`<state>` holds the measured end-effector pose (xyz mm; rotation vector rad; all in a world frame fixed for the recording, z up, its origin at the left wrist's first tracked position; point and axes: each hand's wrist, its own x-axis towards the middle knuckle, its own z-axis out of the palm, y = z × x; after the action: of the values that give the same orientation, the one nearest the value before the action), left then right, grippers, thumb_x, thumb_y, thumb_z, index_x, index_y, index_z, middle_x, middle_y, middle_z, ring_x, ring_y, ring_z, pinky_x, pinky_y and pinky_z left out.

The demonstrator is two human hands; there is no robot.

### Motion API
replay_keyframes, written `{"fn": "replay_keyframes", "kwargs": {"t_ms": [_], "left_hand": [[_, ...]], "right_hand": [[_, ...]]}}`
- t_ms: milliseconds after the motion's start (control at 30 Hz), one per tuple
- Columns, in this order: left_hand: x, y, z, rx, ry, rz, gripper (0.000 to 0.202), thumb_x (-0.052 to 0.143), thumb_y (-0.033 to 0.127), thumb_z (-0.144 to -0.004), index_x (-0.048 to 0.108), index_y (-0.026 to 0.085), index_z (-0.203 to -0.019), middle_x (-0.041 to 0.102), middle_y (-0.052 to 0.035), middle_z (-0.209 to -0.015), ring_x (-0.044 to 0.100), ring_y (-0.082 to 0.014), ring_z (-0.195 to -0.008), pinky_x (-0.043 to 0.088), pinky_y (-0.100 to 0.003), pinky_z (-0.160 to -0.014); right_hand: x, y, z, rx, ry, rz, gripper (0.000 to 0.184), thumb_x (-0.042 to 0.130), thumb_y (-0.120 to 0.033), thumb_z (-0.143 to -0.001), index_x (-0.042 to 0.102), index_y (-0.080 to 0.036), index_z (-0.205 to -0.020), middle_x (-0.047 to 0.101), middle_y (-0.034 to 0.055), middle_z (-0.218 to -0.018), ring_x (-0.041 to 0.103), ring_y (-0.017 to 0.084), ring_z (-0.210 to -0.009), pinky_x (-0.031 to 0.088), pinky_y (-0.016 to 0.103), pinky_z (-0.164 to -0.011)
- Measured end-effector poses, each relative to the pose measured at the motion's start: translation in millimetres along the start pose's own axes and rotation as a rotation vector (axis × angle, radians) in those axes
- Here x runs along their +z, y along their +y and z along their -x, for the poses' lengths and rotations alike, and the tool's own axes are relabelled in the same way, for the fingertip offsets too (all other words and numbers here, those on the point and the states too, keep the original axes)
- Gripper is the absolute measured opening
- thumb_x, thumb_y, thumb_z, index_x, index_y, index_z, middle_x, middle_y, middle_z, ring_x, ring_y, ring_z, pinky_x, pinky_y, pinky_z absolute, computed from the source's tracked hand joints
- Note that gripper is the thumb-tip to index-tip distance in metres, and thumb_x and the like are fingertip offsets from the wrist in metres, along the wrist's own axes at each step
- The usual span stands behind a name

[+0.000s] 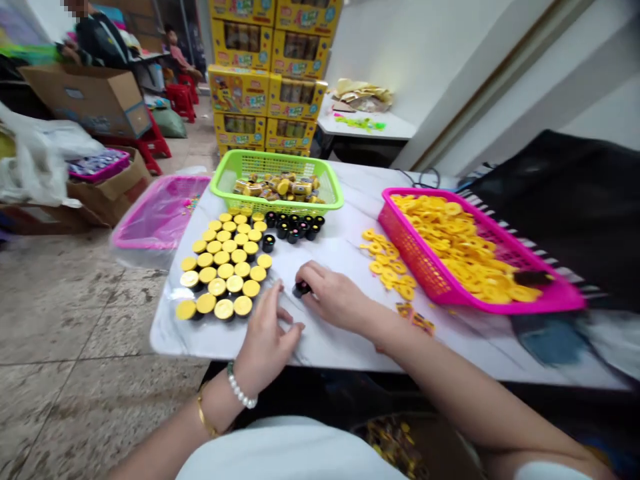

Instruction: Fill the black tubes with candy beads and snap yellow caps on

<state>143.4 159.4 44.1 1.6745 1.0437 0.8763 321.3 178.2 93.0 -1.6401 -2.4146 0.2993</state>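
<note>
My right hand (333,297) rests on the white table (340,253) with its fingers pinched round a small black pot (302,289). My left hand (267,333) lies just beside it, fingers stretched flat on the tabletop, holding nothing. To the left stands a block of several small pots with yellow caps (225,267). Behind them sits a short row of black uncapped pots (295,225). A loose pile of yellow ring-shaped pieces (390,263) lies to the right of my right hand.
A green basket (277,163) of small jars stands at the table's far side. A pink basket (560,297) full of yellow rings sits right. A pink tray (160,213) sits left of the table. Yellow cartons (270,73) are stacked behind; people sit far left.
</note>
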Motion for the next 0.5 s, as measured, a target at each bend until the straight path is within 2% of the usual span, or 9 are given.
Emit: {"fn": "replay_keyframes", "kwargs": {"t_ms": [67, 133, 233, 300, 367, 400, 433, 500], "left_hand": [[2.2, 0, -10, 0.076, 0.008, -0.068, 0.065, 0.061, 0.016, -0.079, 0.040, 0.015, -0.140, 0.051, -0.0164, -0.129, 0.061, -0.0131, -0.078, 0.057, -0.029, -0.066], [5.9, 1, -20, 0.145, -0.005, -0.162, 0.051, 0.062, 0.014, -0.079, 0.051, 0.016, -0.129, 0.058, -0.0117, -0.118, 0.061, -0.0145, -0.079, 0.056, -0.033, -0.076], [10.2, 2, -27, 0.197, -0.023, -0.268, 0.029, 0.062, 0.014, -0.082, 0.061, 0.018, -0.112, 0.065, -0.0061, -0.101, 0.061, -0.0172, -0.084, 0.053, -0.034, -0.082], [10.9, 3, -26, 0.191, -0.026, -0.281, 0.024, 0.064, 0.014, -0.083, 0.063, 0.018, -0.106, 0.065, -0.0045, -0.095, 0.061, -0.0154, -0.078, 0.052, -0.031, -0.078], [10.4, 3, -24, 0.173, -0.030, -0.273, 0.024, 0.067, 0.014, -0.081, 0.064, 0.017, -0.104, 0.065, -0.0037, -0.092, 0.060, -0.0138, -0.072, 0.051, -0.029, -0.074], [10.0, 3, -23, 0.167, -0.037, -0.269, 0.023, 0.069, 0.014, -0.080, 0.064, 0.017, -0.103, 0.065, -0.0035, -0.091, 0.059, -0.0137, -0.071, 0.050, -0.028, -0.074], [9.6, 3, -22, 0.162, -0.045, -0.268, 0.023, 0.069, 0.014, -0.080, 0.064, 0.017, -0.102, 0.065, -0.0035, -0.091, 0.059, -0.0140, -0.072, 0.050, -0.028, -0.073], [8.8, 4, -22, 0.160, -0.054, -0.273, 0.024, 0.071, 0.014, -0.079, 0.064, 0.016, -0.102, 0.064, -0.0037, -0.090, 0.059, -0.0146, -0.074, 0.050, -0.028, -0.074]], "right_hand": [[2, -3, 15, -0.057, 0.042, -0.178, 0.028, 0.048, -0.005, -0.079, 0.056, -0.017, -0.103, 0.062, 0.0097, -0.107, 0.062, 0.019, -0.094, 0.050, 0.029, -0.080], [-1, -2, 23, -0.092, 0.066, -0.324, 0.028, 0.049, -0.006, -0.079, 0.057, -0.017, -0.103, 0.064, 0.0085, -0.106, 0.064, 0.016, -0.090, 0.051, 0.027, -0.080], [-15, 16, 33, -0.016, 0.104, -0.377, 0.025, 0.051, -0.014, -0.083, 0.060, -0.019, -0.105, 0.069, 0.0063, -0.102, 0.066, 0.014, -0.079, 0.052, 0.026, -0.074], [-25, 37, 43, 0.217, 0.238, -0.202, 0.021, 0.054, -0.022, -0.085, 0.062, -0.019, -0.105, 0.071, 0.0075, -0.099, 0.067, 0.017, -0.077, 0.052, 0.030, -0.073], [-30, 62, 54, 0.578, 0.350, 0.116, 0.026, 0.056, -0.032, -0.087, 0.064, -0.016, -0.105, 0.071, 0.0134, -0.098, 0.068, 0.025, -0.083, 0.052, 0.038, -0.076], [-31, 74, 58, 0.747, 0.308, 0.254, 0.033, 0.056, -0.039, -0.087, 0.064, -0.013, -0.108, 0.071, 0.0174, -0.099, 0.068, 0.031, -0.087, 0.051, 0.042, -0.076], [-30, 85, 62, 0.866, 0.214, 0.345, 0.040, 0.055, -0.044, -0.088, 0.065, -0.011, -0.109, 0.070, 0.0209, -0.099, 0.067, 0.035, -0.091, 0.051, 0.045, -0.076], [-25, 100, 67, 0.950, 0.016, 0.415, 0.047, 0.052, -0.048, -0.089, 0.066, -0.009, -0.111, 0.068, 0.0245, -0.104, 0.066, 0.040, -0.096, 0.050, 0.048, -0.075]]}}
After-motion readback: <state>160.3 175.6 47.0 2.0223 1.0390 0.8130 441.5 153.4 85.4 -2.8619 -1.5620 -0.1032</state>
